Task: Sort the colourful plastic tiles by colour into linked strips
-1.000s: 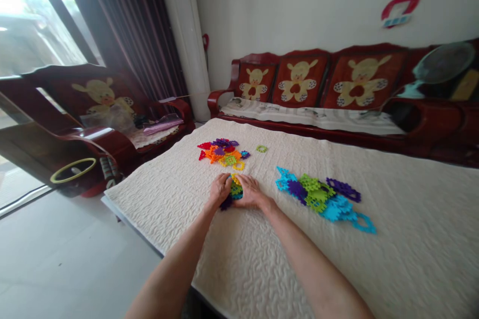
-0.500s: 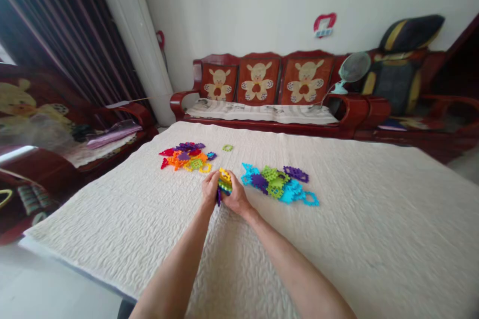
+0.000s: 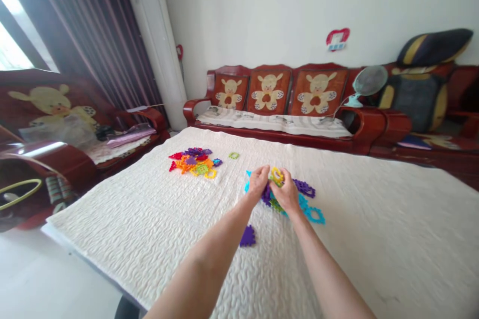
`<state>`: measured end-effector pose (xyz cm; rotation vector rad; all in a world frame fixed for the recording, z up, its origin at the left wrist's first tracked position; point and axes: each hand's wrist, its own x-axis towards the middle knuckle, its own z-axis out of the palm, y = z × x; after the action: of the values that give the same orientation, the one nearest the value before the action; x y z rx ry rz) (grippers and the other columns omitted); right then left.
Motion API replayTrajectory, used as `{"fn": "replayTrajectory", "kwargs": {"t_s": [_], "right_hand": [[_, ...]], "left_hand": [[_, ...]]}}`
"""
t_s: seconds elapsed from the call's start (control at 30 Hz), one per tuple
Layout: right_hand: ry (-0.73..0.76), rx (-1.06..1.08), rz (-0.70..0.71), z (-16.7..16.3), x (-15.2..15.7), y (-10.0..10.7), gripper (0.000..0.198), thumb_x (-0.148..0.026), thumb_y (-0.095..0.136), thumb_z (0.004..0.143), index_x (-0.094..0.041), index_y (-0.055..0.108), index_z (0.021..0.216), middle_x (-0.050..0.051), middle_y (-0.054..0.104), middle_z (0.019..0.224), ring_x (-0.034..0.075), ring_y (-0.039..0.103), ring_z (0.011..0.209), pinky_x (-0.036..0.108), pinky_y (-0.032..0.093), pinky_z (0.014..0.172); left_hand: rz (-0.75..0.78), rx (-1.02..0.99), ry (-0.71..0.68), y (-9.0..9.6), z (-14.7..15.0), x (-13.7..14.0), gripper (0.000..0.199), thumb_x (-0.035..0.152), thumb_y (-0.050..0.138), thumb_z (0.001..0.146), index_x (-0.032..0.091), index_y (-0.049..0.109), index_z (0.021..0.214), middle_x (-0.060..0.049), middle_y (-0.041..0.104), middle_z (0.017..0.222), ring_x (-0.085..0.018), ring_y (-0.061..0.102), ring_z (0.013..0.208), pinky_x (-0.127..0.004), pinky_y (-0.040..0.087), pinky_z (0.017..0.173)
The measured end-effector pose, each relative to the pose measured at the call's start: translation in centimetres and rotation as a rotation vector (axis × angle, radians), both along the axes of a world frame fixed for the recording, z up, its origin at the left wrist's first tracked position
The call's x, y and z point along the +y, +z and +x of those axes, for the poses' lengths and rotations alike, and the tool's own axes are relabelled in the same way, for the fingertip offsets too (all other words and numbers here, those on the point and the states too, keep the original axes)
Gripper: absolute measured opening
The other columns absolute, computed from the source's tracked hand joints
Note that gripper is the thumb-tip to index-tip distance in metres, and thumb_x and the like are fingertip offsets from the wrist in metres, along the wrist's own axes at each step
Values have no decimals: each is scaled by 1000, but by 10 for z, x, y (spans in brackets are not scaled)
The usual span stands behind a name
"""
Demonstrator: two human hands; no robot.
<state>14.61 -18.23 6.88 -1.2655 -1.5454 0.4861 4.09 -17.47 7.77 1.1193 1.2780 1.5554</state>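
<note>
No legible text (anywhere)

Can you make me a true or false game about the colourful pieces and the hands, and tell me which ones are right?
1. A purple piece lies by itself on the pale cloth. True.

2. Both hands are at the red and orange pile. False: the left hand and right hand are at the blue, green and purple pile.

3. A yellow piece shows between the two hands. True.

4. The small green piece touches the red and orange pile. False: it lies apart from it.

5. The fan is bright red. False: it is pale.
</note>
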Motion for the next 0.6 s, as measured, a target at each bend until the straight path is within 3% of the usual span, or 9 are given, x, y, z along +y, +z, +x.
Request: {"fn": "replayTrajectory", "kwargs": {"t_s": [0.13, 0.23, 0.33, 0.47, 0.6], "right_hand": [[-63, -84, 169, 10, 2, 0, 63, -31, 57, 69, -12, 48, 128, 20, 54, 131, 33, 50, 124, 53, 38, 105], [19, -109, 287, -9, 5, 5, 55, -27, 52, 74, -15, 49, 128, 17, 56, 130, 30, 51, 123, 51, 39, 106], [200, -130, 269, -53, 19, 3, 50, -28, 52, 77, -16, 51, 126, 16, 58, 127, 28, 53, 121, 48, 41, 105], [466, -199, 85, -137, 55, -13, 55, -33, 58, 74, -16, 51, 126, 17, 57, 130, 28, 53, 124, 46, 40, 106], [562, -245, -56, -220, 97, -30, 54, -36, 61, 75, -17, 53, 125, 16, 57, 130, 27, 53, 124, 43, 41, 105]], "left_hand": [[52, 176, 28, -11, -13, 4, 45, 57, 47, 82, 16, 62, 69, 1, 48, 59, -14, 48, 66, -26, 39, 63], [39, 223, 127, -18, -58, 8, 42, 54, 49, 81, 16, 65, 74, 1, 50, 59, -15, 50, 65, -26, 39, 62], [1, 275, 350, -20, -134, 10, 36, 48, 52, 79, 17, 68, 75, 0, 56, 62, -17, 55, 68, -27, 43, 66], [-44, 299, 564, -21, -252, 5, 34, 44, 48, 82, 17, 69, 81, -3, 64, 71, -20, 59, 75, -29, 46, 69], [-198, 576, 850, -22, -355, 7, 36, 37, 41, 85, 19, 71, 95, -4, 70, 82, -20, 64, 82, -28, 48, 74]]}}
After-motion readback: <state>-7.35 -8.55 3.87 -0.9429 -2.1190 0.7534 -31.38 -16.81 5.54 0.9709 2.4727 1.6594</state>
